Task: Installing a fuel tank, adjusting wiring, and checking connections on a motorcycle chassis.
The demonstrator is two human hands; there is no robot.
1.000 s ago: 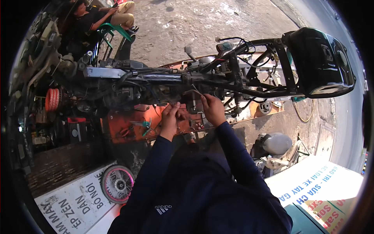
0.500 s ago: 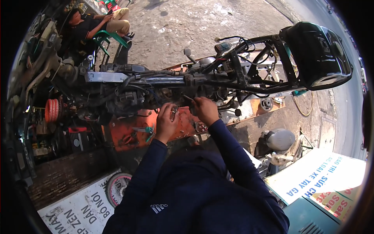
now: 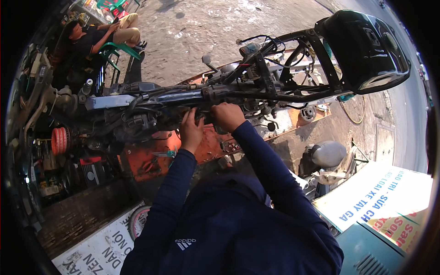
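A stripped black motorcycle frame [image 3: 288, 96] with engine parts, hoses and loose wires lies across the view. My left hand [image 3: 191, 130] is curled at its lower side among dark parts; what its fingers hold is too small and shadowed to name. Just right of it, my right hand [image 3: 229, 118] grips a thin metal tool, mostly hidden by the fingers and pointing into the parts. Below them is an orange metal platform [image 3: 146, 162] with scattered small tools and hardware.
A person [image 3: 91, 39] sits on a green plastic chair at upper left holding a dark object. A black tank [image 3: 362, 50] is at right, a grey rounded part [image 3: 327, 153] lower right. A pink-rimmed wheel [image 3: 137, 222], white signboards [image 3: 362, 192] and a teal metal panel [image 3: 366, 256] are near me.
Both hands have moved up and left, closer in under the frame's rail, and the tool is now mostly hidden. The view has shifted, so the motorcycle sits further left and slightly tilted.
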